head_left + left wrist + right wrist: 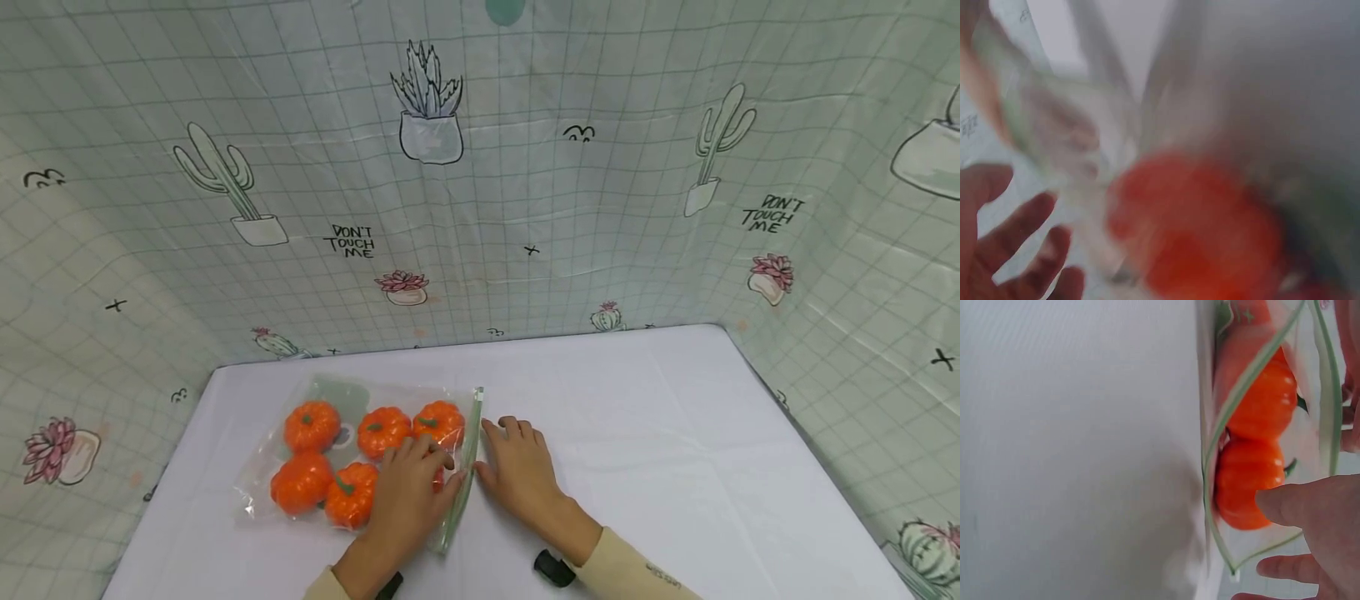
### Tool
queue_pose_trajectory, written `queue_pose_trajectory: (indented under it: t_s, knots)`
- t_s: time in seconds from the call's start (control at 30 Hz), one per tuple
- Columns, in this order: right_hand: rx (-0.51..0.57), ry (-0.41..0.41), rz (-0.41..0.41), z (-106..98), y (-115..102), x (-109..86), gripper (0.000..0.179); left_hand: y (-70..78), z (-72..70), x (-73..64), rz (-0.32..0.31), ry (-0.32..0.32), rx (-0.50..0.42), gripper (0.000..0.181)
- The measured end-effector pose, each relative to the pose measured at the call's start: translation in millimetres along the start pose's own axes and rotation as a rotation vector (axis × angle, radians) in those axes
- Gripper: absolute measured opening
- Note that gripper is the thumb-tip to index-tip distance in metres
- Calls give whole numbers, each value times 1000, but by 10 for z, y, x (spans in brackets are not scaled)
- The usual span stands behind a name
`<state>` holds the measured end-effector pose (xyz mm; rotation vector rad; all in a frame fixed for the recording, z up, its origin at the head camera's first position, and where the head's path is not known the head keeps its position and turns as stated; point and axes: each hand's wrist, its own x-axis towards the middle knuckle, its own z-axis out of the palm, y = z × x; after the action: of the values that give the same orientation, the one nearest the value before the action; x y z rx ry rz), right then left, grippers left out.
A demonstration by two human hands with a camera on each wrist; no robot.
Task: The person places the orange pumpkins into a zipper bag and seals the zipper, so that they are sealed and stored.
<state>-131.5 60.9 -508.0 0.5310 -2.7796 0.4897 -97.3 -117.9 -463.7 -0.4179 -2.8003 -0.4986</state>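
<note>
A clear zip bag [255, 492] lies on the table with several small orange pumpkins with green stems inside, among them one pumpkin [312, 426] at its far left. Its green zip strip [471, 442] runs along the right end. My left hand [408, 492] is over the bag's right part, hiding some of a pumpkin; its fingers [1019, 231] look spread apart in the left wrist view. Just right of the strip is my right hand [521, 462], fingers apart and pinching nothing. In the right wrist view the bag's mouth gapes, and my thumb [1288, 503] overlaps a pumpkin [1244, 487].
A white cloth covers the table [637, 433]. Behind and at both sides hangs a checked curtain [495, 200] printed with cacti. A black wrist strap piece [553, 568] shows by the right sleeve [622, 571]. The left wrist view is blurred.
</note>
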Motion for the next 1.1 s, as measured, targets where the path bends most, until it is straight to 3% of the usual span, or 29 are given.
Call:
queue_pose_trajectory:
  t_s: [0.07, 0.3, 0.53, 0.8, 1.1]
  knots:
    - [2, 2, 6, -33, 31, 2, 56, -19, -80, 92, 36, -22, 31, 18]
    - [-14, 23, 12, -110, 100, 3, 54, -155, -258, 439, 190, 17, 114, 17]
    - [-17, 34, 23, -140, 160, 10, 52, -285, -327, 757, 271, -85, 109, 18]
    - [-25, 38, 33, -154, 221, 28, 52, -426, -279, 1024, 379, -141, 123, 24]
    - [-29, 51, 39, -167, 237, 49, 53, -480, -163, 1215, 442, -232, 174, 29]
